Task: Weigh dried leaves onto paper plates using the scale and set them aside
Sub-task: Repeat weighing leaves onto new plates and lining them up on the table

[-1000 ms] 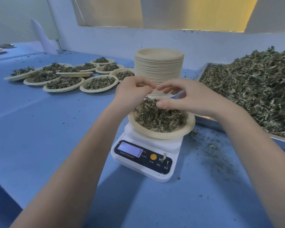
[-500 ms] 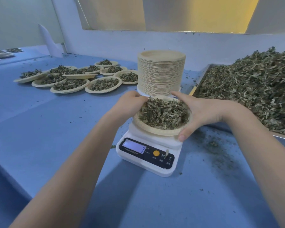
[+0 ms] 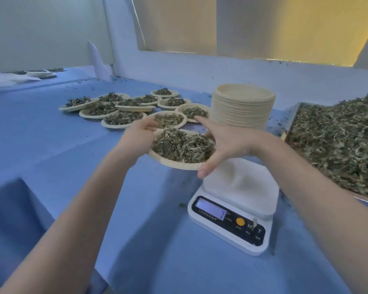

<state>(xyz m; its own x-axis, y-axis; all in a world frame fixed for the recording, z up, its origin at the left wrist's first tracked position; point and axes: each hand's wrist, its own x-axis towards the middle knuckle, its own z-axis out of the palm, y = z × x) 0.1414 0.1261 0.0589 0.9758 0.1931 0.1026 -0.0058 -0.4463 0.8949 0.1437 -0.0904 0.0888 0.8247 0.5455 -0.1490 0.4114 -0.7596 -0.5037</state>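
A paper plate point(image 3: 174, 163) heaped with dried leaves point(image 3: 182, 146) hangs in the air, left of and above the white scale point(image 3: 238, 200). My left hand point(image 3: 139, 137) grips its left rim and my right hand point(image 3: 223, 143) grips its right rim. The scale's platform is bare and its display point(image 3: 210, 211) is lit. A tall stack of unused paper plates point(image 3: 243, 108) stands behind the scale. Several filled plates point(image 3: 123, 122) lie on the blue table at the back left.
A metal tray point(image 3: 289, 115) piled with loose dried leaves point(image 3: 338, 141) fills the right side. Leaf crumbs speckle the blue table point(image 3: 51, 145) around the scale. More plates point(image 3: 40, 73) sit far back left. A white wall runs behind the table.
Both hands closed on the leaf-filled plate's rims, lifted it off the scale and carried it left toward the filled plates. The scale platform is now bare.
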